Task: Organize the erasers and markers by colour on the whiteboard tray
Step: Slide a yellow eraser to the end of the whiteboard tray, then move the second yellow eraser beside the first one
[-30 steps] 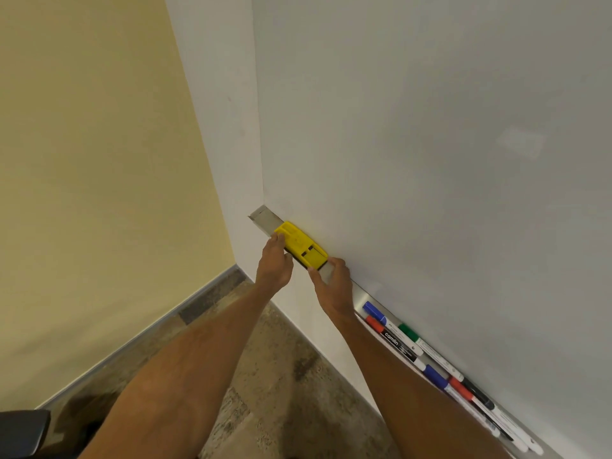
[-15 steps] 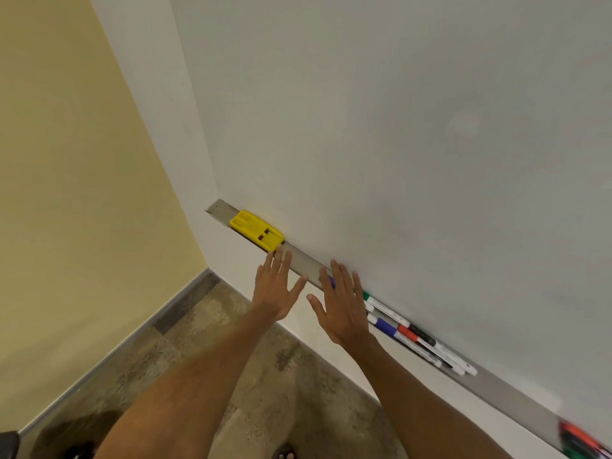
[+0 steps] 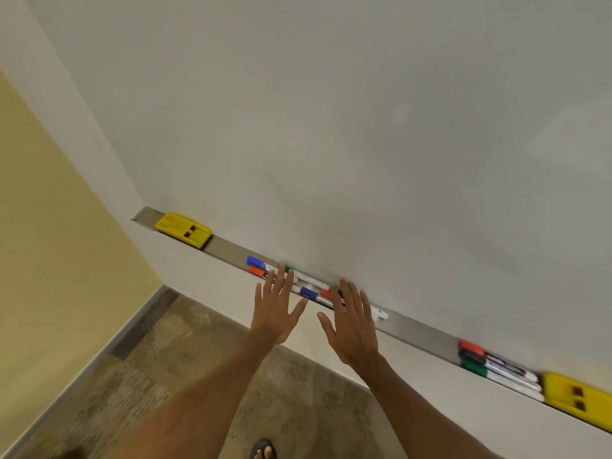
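A metal tray [image 3: 231,251] runs along the bottom of the whiteboard [image 3: 364,127]. A yellow eraser [image 3: 183,225] lies at its left end. A loose bunch of markers with blue [image 3: 254,262], red [image 3: 255,271] and green caps lies mid-tray. My left hand [image 3: 276,306] and my right hand [image 3: 352,321] hover open just in front of that bunch, fingers spread, holding nothing. Farther right lie three markers with red [image 3: 470,348], black and green [image 3: 474,368] caps, then a second yellow eraser [image 3: 578,399] at the frame's right edge.
A yellow side wall [image 3: 49,226] meets the white wall at the left corner. Below is a mottled brown floor [image 3: 165,376] with a grey skirting strip. A sandalled foot [image 3: 263,450] shows at the bottom edge.
Both hands let go of the left yellow eraser, opened and moved right along the tray to the marker bunch. The view swung right, bringing in the second eraser and three more markers.
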Demonstrator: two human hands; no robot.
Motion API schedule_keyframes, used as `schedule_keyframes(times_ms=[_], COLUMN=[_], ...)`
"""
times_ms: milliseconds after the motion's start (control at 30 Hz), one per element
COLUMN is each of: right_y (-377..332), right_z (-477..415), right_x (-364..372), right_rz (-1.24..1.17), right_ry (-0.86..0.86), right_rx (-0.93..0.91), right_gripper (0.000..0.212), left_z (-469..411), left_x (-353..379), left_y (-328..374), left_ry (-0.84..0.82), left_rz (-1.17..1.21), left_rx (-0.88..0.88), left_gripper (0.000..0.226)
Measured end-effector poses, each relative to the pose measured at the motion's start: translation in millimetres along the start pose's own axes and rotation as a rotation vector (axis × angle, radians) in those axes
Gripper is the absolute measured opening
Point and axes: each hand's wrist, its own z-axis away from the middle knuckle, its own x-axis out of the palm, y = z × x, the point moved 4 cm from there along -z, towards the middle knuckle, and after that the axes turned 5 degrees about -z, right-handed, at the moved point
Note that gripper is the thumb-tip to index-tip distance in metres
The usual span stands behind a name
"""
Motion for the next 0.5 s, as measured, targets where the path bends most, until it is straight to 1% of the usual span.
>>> schedule_keyframes(times_ms=[67, 200, 333, 400, 500], right_y=[22.0, 60.4, 102.0, 123.8, 152.3], right_z=[15.5, 44.7, 74.9, 89.1, 108.2], right_x=[-2.6, -7.9, -17.4, -23.4, -29.9], right_rz=[0.000, 0.019, 0.039, 0.037, 0.026], right_ry=[0.010, 0.025, 0.049, 0.067, 0.084], right_rx=[0.018, 0.045, 0.112, 0.154, 0.202], right_gripper=[0.065, 0.063, 0.061, 0.061, 0.061], left_z=[8.6, 24.4, 39.6, 46.3, 54.3], left_x=[7.7, 23.6, 40.3, 49.3, 60.1], left_y=[22.2, 64.4, 111.5, 136.2, 168.0], left_ry=[0.009, -0.022, -0.038, -0.050, -0.079], left_rz=[0.012, -0.007, -0.006, -0.015, -0.029], left_rx=[0.038, 0.093, 0.155, 0.177, 0.193], left_gripper=[0.090, 0.097, 0.094, 0.090, 0.076])
